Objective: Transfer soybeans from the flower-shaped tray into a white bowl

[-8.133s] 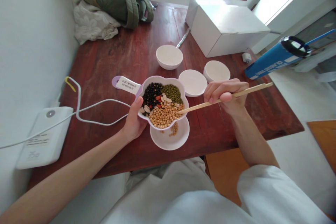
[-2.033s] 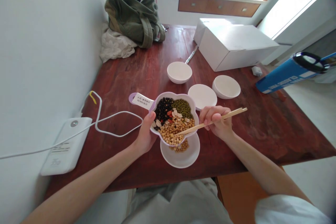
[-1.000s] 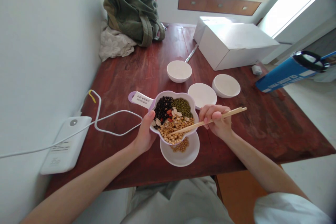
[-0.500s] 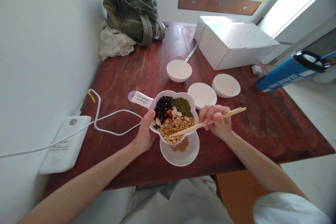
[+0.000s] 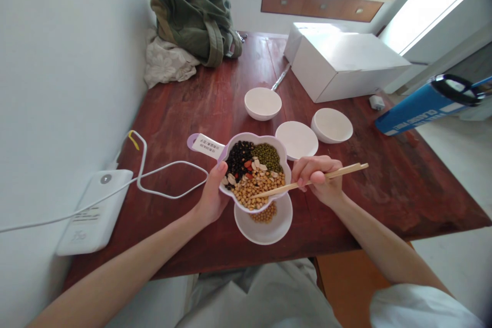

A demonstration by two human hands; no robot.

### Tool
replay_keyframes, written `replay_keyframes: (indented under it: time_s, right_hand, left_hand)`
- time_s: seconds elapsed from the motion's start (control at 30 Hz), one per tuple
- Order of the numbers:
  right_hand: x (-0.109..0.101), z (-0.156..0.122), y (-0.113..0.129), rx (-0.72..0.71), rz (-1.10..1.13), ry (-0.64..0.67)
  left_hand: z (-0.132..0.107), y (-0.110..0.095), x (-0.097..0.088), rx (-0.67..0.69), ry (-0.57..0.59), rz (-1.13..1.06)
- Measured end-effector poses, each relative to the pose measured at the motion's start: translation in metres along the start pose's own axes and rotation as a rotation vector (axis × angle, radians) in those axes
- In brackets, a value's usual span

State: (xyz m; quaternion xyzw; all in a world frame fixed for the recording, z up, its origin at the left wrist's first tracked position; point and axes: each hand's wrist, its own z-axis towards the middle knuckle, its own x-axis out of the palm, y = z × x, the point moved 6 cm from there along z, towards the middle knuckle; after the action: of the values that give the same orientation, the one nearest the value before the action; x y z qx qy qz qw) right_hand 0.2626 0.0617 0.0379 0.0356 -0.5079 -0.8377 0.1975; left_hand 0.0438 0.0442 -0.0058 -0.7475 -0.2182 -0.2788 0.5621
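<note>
My left hand (image 5: 213,190) grips the left side of a flower-shaped bowl (image 5: 287,173) with a lilac handle, thumb over its rim. Inside lie black beans (image 5: 239,158), green mung beans (image 5: 266,156), peanuts (image 5: 258,165) and yellow soybeans (image 5: 249,190), in separate patches. In my right hand (image 5: 320,178) is a pair of wooden chopsticks (image 5: 348,169), their tips among the soybeans. Partly covered by the flower-shaped bowl, a white bowl (image 5: 274,230) below it holds more soybeans (image 5: 265,214).
Three white bowls, one at the back (image 5: 263,104), one in the middle (image 5: 296,139) and one at the right (image 5: 331,126), stand beyond my hands. A white box (image 5: 346,66), blue tumbler (image 5: 426,105), green bag (image 5: 192,18), power bank (image 5: 94,212) and looped cable (image 5: 175,163) surround them.
The chopsticks have shifted slightly to the right and up, tips still among the soybeans. My left hand and the flower-shaped bowl stay practically in place.
</note>
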Motion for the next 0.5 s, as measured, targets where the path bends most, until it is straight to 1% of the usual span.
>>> replay_keyframes:
  time_s: [0.1,0.23,0.3,0.33,0.5]
  right_hand:
    - [-0.002,0.001,0.002,-0.006,-0.014,-0.020]
    - [-0.013,0.005,0.005,-0.021,-0.013,-0.134]
    - [-0.016,0.007,0.006,-0.023,0.003,-0.160]
    - [-0.016,0.007,0.006,-0.017,0.010,-0.151]
    - [-0.013,0.004,0.004,0.032,0.006,-0.026]
  left_hand:
    - [0.000,0.000,-0.001,0.002,-0.014,0.011]
    - [-0.001,0.000,-0.001,-0.021,-0.011,0.027]
    - [-0.001,0.000,0.000,-0.023,-0.005,0.029]
    - [-0.001,0.000,0.000,-0.023,-0.002,0.027]
    - [-0.001,0.001,0.001,-0.029,0.012,0.001]
